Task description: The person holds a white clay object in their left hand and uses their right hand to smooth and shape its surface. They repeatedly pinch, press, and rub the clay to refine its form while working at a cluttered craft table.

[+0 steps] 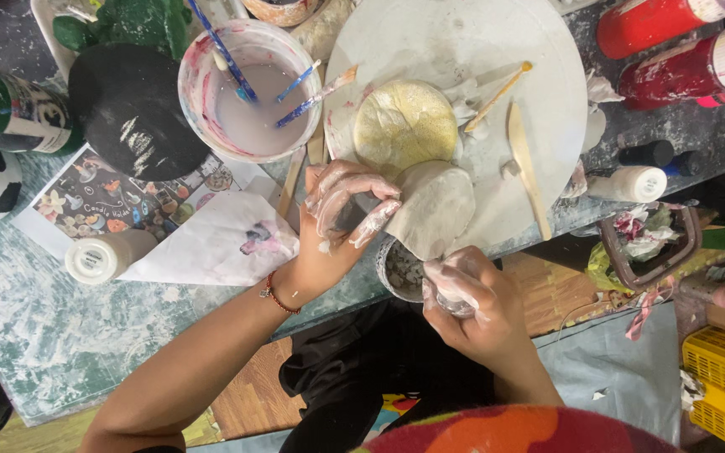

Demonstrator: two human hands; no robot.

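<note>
A cluttered craft table (60, 335), its top smeared with white and green paint, is filling the view, with wooden floor showing beneath its near edge. The person's left hand (341, 210) is reaching in from the lower left, wrist bent, paint-whitened fingers (354, 189) curling closed around the edge of a pale round disc (434, 210) and holding it tilted over the rim of a large white round board (463, 42). The right hand (472, 302) is hovering just below the disc, fingers wrapped shut around something small (too smeared to identify). A yellowish round slab (404, 126) is lying on the board just beyond the disc, beside wooden sculpting sticks (526, 168). A tub of cloudy water (249, 92) is holding blue brushes. Red paint bottles (673, 50) are lying at the far right.
</note>
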